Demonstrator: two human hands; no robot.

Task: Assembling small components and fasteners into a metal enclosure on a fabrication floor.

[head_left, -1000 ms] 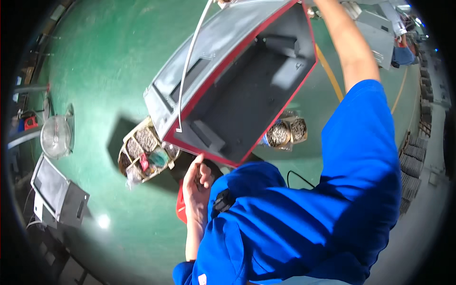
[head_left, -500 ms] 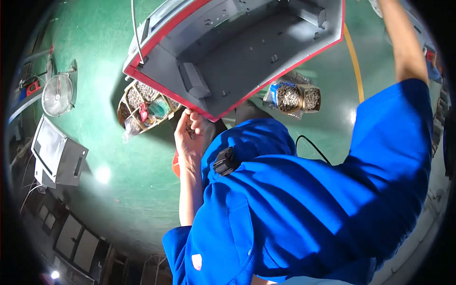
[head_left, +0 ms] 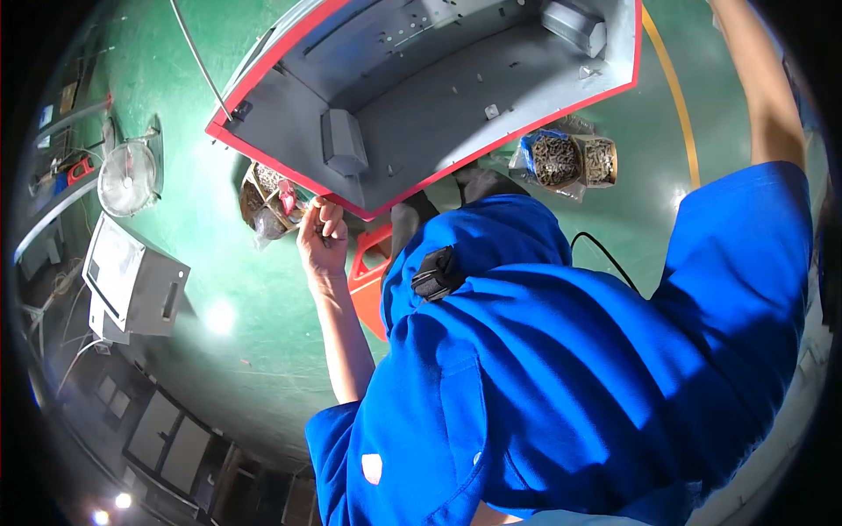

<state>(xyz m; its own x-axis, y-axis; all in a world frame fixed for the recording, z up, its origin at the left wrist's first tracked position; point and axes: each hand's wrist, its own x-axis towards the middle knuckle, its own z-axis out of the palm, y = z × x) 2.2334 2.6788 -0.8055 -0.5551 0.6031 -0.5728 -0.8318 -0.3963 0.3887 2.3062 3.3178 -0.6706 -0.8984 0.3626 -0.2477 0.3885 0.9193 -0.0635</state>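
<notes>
My left hand (head_left: pixel 323 241) is raised beside the near left corner of a large grey metal housing (head_left: pixel 438 131) with a red rim. Its fingers are curled in, and what they hold is too small to make out. My right arm (head_left: pixel 763 96) stretches up to the far right, and its hand lies outside the picture. Inside the housing are grey angular blocks (head_left: pixel 343 143), small brackets and rows of holes. Below the housing's left end, partly covered by it, stands a divided box of small metal parts (head_left: pixel 263 195).
More small parts fill open boxes (head_left: pixel 558 161) on the green floor right of my legs. A red stool (head_left: pixel 368 263) is beside my legs. To the left stand a floor fan (head_left: pixel 128 178) and a grey-white metal cabinet (head_left: pixel 140 276). A thin rod (head_left: pixel 200 61) crosses the housing's left corner.
The view has shifted a little. My left hand has moved left along the housing's rim, its fingers still curled. More of the red stool shows, and my right arm stays stretched out.
</notes>
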